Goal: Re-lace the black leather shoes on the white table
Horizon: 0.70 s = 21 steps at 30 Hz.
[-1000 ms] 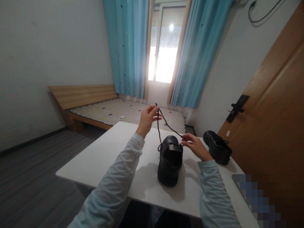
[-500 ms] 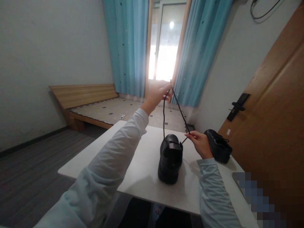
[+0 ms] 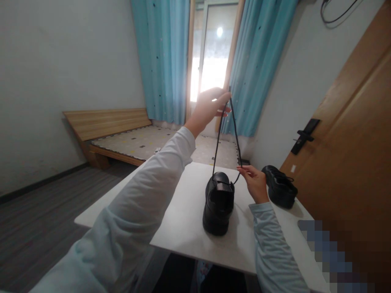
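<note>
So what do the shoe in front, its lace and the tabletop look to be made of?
The black shoe looks like smooth leather or a synthetic imitation: its surface shows a soft sheen, and which of the two it is cannot be told. The black lace, pinched by the left hand and the right hand, is thin cord, probably woven. The white table looks matte, perhaps laminate or stone-look board.

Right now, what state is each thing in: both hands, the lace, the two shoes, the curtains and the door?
Left hand: raised, pinching lace.
Right hand: low, pinching lace.
Lace: taut, threaded into near shoe.
Near shoe: upright on table.
Far shoe: upright, untouched.
Curtains: drawn apart.
Door: looks shut.
</note>
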{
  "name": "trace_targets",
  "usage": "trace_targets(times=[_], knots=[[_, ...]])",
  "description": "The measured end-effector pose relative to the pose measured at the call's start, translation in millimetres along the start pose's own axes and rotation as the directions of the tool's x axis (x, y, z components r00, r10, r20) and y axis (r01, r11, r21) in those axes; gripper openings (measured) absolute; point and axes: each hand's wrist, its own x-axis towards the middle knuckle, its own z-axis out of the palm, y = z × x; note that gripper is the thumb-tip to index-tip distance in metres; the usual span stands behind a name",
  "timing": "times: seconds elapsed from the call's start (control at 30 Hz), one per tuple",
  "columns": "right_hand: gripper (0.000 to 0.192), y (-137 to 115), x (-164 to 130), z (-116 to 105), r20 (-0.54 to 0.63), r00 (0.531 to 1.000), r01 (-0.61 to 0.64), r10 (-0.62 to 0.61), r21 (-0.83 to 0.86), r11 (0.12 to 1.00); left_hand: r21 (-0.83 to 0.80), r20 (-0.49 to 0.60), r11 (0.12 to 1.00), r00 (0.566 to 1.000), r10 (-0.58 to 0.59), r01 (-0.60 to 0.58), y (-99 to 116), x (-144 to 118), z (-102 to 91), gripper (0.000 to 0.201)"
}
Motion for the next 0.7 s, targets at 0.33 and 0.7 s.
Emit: trace_targets(times=[0.33,0.7], knots=[[0.080,17.4,-8.6,15.5,0.423,0.895,-0.103,0.138,-0.104,0.989,0.032,0.019,0.999,1.000,-0.019,0.018,15.4,13.1,12.4,0.003],[0.080,19.6,-11.0,23.5,0.416,0.894,-0.132,0.164,-0.106,0.986,-0.003,0.060,0.998,0.996,-0.070,0.070,23.5,16.3,26.8,0.007]])
